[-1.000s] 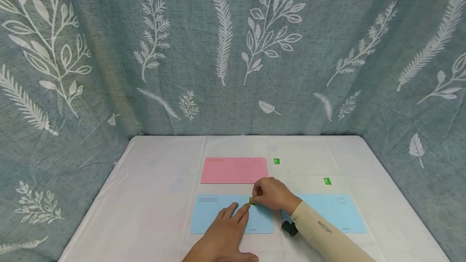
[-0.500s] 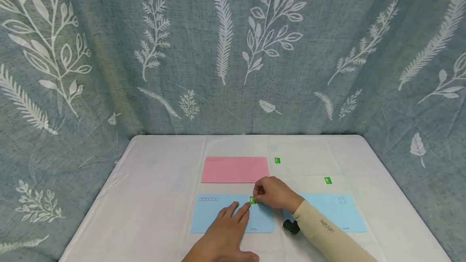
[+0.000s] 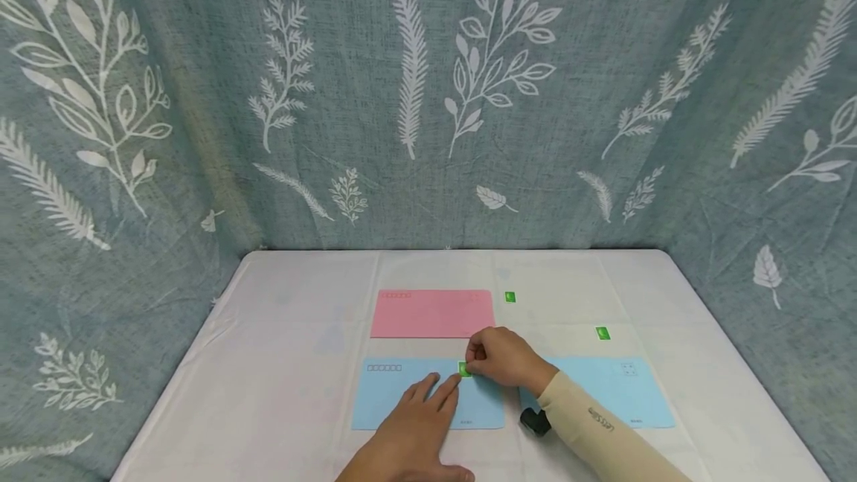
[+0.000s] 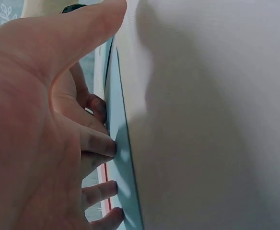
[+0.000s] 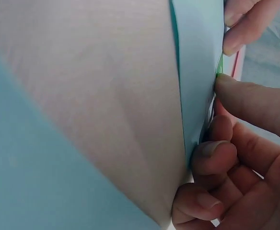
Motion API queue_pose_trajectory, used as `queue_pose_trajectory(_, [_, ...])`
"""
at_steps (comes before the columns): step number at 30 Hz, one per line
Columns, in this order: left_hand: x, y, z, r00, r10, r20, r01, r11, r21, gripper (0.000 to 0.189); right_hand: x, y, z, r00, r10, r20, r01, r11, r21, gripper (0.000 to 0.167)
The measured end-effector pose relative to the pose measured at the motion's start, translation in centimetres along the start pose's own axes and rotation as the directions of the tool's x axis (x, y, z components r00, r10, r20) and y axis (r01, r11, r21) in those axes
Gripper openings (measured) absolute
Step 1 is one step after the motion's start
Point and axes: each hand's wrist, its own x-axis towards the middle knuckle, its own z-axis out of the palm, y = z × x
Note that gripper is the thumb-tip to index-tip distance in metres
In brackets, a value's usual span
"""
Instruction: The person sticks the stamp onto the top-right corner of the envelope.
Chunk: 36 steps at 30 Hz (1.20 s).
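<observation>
While the left hand (image 3: 418, 422) lies with fingers spread, fingertips on the left blue envelope (image 3: 382, 402), the right hand (image 3: 505, 357) has its fingers curled in and pinches the right edge of a green stamp (image 3: 463, 369). Stamp sits on that envelope, near its top edge, right of the middle; can't tell if it's stuck down. Right wrist view: thumb tip on the green, other fingers bent beside it. Left index fingertip just beside the stamp.

Right blue envelope (image 3: 623, 393) is partly under the right forearm, beige sleeve (image 3: 605, 434) over it. Pink envelope (image 3: 431, 315) beyond the left blue one. Two loose green stamps (image 3: 510, 297) on the white tablecloth (image 3: 281, 363): one near the pink envelope's right side, other beyond the right blue envelope.
</observation>
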Motion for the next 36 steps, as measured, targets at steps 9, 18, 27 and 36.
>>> queue_pose_trajectory(9, [-0.3,-0.1,0.2,0.999,0.016,-0.042,-0.015,0.999,0.030,0.117,0.0,-0.1,-0.1,1.000,0.024,-0.009,-0.024,1.000,0.009,0.022])
queue_pose_trajectory(18, [-0.2,-0.4,0.7,0.999,0.021,-0.044,-0.018,0.998,0.058,0.118,0.0,0.0,0.0,1.000,0.027,-0.015,-0.027,0.998,0.049,0.022])
queue_pose_trajectory(27, [0.1,-0.9,1.3,0.998,0.027,-0.059,-0.025,0.999,0.047,0.117,0.1,-0.2,0.1,0.999,0.036,-0.037,-0.035,0.999,0.028,0.024])
queue_pose_trajectory(36, [0.0,-0.8,1.5,0.998,0.015,-0.059,-0.013,0.999,0.035,0.118,0.1,-0.1,0.2,0.998,0.042,-0.053,-0.040,0.998,0.037,0.024])
